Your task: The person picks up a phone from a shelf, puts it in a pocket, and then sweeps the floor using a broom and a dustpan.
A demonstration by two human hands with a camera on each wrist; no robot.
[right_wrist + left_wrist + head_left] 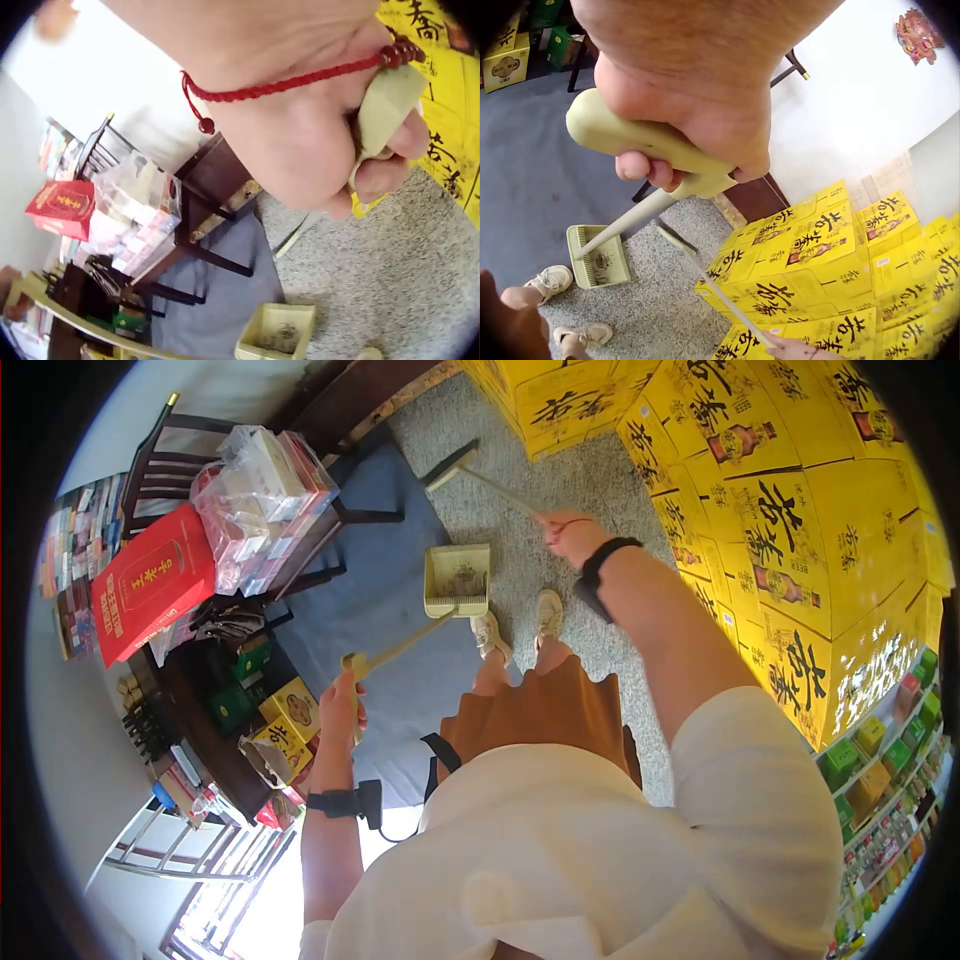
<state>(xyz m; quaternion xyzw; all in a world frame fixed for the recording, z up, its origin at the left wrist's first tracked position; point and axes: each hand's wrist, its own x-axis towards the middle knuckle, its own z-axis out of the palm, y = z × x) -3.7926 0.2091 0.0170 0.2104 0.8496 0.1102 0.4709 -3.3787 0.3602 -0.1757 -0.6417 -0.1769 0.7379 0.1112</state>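
My left hand (341, 707) grips the handle of a pale yellow-green long-handled dustpan (437, 592). In the left wrist view the fingers curl round its thick grip (641, 140). The pan rests on the floor just ahead of my shoes, with dark bits of debris (283, 339) inside and a toothed comb edge along one side. My right hand (578, 538) holds a broom by its handle (505, 494), fingers wrapped round the pale end in the right wrist view. The broom head (450, 465) has dark bristles and lies near the floor beyond the pan, apart from it.
Yellow cartons (780, 530) are stacked on the right. A dark wooden chair (165, 460) on the left carries bagged boxes (265, 500) and a red bag (155, 585). A blue-grey mat (380, 660) covers part of the speckled floor (580, 460). Shelved goods (880, 760) stand lower right.
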